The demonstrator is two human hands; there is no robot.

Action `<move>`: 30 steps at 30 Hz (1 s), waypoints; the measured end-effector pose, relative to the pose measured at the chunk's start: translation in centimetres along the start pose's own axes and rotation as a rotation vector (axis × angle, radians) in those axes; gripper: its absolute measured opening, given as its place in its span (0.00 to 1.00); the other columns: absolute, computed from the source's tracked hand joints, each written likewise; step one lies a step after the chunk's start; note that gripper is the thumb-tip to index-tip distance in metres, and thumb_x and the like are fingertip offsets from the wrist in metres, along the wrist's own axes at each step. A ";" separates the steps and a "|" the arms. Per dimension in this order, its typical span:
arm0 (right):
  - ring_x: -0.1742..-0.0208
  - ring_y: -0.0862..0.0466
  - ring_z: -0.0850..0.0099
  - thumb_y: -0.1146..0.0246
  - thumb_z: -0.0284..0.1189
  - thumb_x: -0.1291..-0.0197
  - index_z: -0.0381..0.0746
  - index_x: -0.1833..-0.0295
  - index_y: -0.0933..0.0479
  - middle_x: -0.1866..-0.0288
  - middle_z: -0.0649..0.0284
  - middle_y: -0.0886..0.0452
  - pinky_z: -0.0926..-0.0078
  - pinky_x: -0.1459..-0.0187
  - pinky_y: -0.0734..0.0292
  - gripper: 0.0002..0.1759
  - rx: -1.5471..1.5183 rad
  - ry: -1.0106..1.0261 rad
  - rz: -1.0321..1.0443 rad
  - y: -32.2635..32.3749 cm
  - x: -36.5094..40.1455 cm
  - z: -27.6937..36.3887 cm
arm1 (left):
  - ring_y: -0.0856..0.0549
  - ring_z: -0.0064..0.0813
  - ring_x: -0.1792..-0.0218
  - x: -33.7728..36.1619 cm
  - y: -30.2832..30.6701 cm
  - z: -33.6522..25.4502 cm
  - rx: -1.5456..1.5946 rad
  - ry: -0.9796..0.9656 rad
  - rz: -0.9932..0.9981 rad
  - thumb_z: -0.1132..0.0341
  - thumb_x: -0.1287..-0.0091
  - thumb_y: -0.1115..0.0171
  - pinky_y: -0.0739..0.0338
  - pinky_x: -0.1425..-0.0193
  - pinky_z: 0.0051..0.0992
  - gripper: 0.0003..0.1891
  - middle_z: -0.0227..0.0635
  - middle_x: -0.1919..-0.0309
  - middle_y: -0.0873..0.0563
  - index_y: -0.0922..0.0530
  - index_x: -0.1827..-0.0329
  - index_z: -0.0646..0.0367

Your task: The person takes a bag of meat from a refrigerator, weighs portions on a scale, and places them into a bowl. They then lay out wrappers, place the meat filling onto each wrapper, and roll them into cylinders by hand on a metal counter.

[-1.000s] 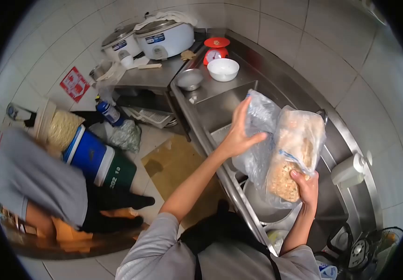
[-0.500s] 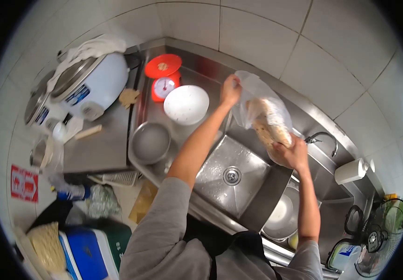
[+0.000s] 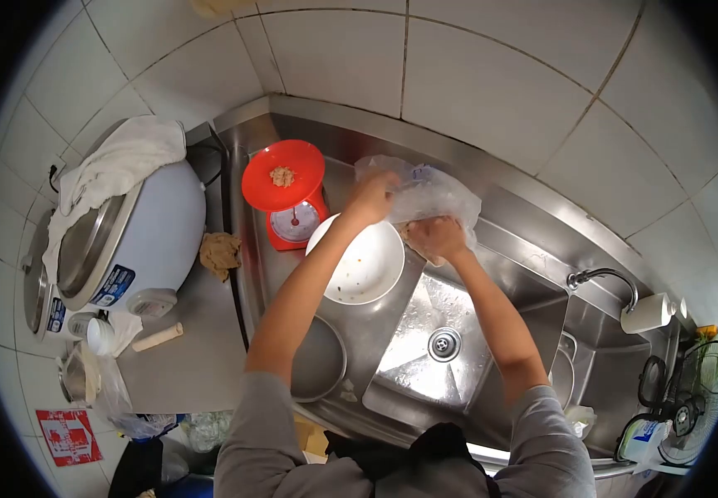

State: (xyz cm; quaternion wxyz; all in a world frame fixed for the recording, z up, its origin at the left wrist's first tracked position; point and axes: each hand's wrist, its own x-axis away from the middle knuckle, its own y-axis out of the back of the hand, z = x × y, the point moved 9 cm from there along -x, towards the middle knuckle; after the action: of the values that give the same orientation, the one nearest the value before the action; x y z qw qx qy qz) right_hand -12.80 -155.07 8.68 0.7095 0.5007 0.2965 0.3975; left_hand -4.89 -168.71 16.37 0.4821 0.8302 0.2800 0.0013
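Observation:
A clear plastic bag (image 3: 438,195) lies behind the sink basin, against the steel back edge. My left hand (image 3: 371,199) is closed on the bag's left end, above the rim of a white bowl (image 3: 367,270). My right hand (image 3: 438,238) is on the lower part of the bag, its fingers bent over light-coloured contents that are mostly hidden. Left of the bowl stands a red kitchen scale (image 3: 292,220) with a small clump of food (image 3: 282,176) on its round plate. Small crumbs dot the inside of the bowl.
A steel sink basin (image 3: 409,365) with a drain lies in front. The faucet (image 3: 604,278) and a white bottle (image 3: 648,314) stand right. A grey pan (image 3: 317,365) sits below my left forearm. Rice cookers (image 3: 139,241) and a crumpled brown cloth (image 3: 220,253) are left.
Both hands have brought the bag down and left, from above the sink to the steel surface beside the bowl. The camera view has shifted too.

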 end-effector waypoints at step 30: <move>0.59 0.18 0.53 0.34 0.32 0.52 0.37 0.64 0.21 0.63 0.50 0.18 0.61 0.58 0.24 0.12 -0.422 -0.151 -0.187 4.8 -4.0 -8.8 | 0.21 0.42 0.49 -5.2 -7.9 -0.2 -0.353 -0.187 0.059 0.68 0.40 0.43 0.32 0.44 0.47 0.19 0.36 0.49 0.21 0.29 0.45 0.53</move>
State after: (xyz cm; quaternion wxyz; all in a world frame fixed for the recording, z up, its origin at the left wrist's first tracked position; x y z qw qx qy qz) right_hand -23.34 -153.42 10.44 0.8522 0.3400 0.1981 0.3448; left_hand -12.97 -168.02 11.53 0.6439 0.7371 0.2047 -0.0127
